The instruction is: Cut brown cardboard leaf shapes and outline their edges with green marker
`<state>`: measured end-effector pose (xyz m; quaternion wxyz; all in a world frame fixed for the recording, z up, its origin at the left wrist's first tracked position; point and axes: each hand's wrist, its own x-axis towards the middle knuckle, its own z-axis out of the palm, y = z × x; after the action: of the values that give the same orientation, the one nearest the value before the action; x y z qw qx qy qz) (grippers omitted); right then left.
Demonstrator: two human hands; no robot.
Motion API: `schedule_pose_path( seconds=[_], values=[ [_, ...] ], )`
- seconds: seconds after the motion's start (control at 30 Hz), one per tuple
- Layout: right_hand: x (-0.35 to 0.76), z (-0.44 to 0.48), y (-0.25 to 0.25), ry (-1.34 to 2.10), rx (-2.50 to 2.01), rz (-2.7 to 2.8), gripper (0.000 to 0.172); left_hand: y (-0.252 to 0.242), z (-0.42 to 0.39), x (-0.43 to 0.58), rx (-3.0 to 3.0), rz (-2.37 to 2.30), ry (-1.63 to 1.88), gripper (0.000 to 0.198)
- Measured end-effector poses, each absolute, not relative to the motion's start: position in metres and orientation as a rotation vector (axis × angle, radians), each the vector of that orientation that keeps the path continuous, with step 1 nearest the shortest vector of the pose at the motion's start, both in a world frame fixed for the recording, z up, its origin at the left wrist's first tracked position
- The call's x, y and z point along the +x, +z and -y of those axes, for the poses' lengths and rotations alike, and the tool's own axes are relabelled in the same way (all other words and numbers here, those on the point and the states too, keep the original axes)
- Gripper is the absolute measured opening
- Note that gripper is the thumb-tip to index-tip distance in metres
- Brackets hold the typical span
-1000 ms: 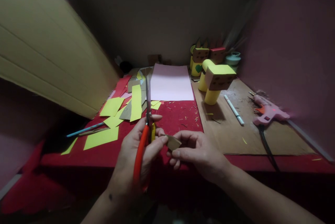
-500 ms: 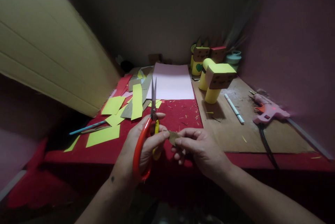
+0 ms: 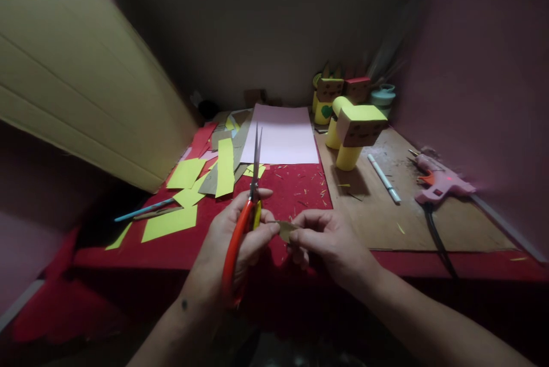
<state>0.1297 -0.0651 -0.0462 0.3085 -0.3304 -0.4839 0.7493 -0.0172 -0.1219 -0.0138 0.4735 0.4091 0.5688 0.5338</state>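
Observation:
My left hand (image 3: 240,235) carries scissors (image 3: 238,252) with red and yellow handles, their narrow blades pointing up and away from me. Its thumb and a finger also pinch one edge of a small brown cardboard piece (image 3: 285,231). The opposite edge of that piece is pinched by my right hand (image 3: 330,241). Both hands are held in front of me over the near edge of the red-covered table (image 3: 295,184). Fingertips cover part of the cardboard piece, so its full outline is hidden.
Yellow paper pieces (image 3: 169,224) and a blue pencil-like stick (image 3: 143,210) lie left. A pink sheet (image 3: 283,132) is behind. On a cardboard mat (image 3: 369,224) at right are a yellow figure with a box head (image 3: 362,127), a white pen (image 3: 383,178) and a pink glue gun (image 3: 444,181).
The scissors have tilted slightly, their tips shifting right. The cardboard piece has turned a little between my fingertips. Both hands keep their hold.

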Motion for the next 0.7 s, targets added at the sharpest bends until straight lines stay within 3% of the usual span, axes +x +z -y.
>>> schedule_pose_path(
  seconds=[0.2, 0.4, 0.7],
  values=[
    [0.126, 0.067, -0.052, 1.935, -0.769, 1.173, 0.009, -0.025, 0.121, -0.009, 0.923, -1.362, 1.448, 0.043],
    [0.120, 0.076, -0.060, 2.010, -0.638, 0.912, 0.020, -0.031, 0.121, 0.002, 0.869, -1.339, 1.569, 0.045],
    [0.117, 0.076, -0.056, 1.998, -0.667, 0.763, 0.018, -0.031, 0.121, 0.012, 0.856, -1.322, 1.632, 0.043]
  ],
)
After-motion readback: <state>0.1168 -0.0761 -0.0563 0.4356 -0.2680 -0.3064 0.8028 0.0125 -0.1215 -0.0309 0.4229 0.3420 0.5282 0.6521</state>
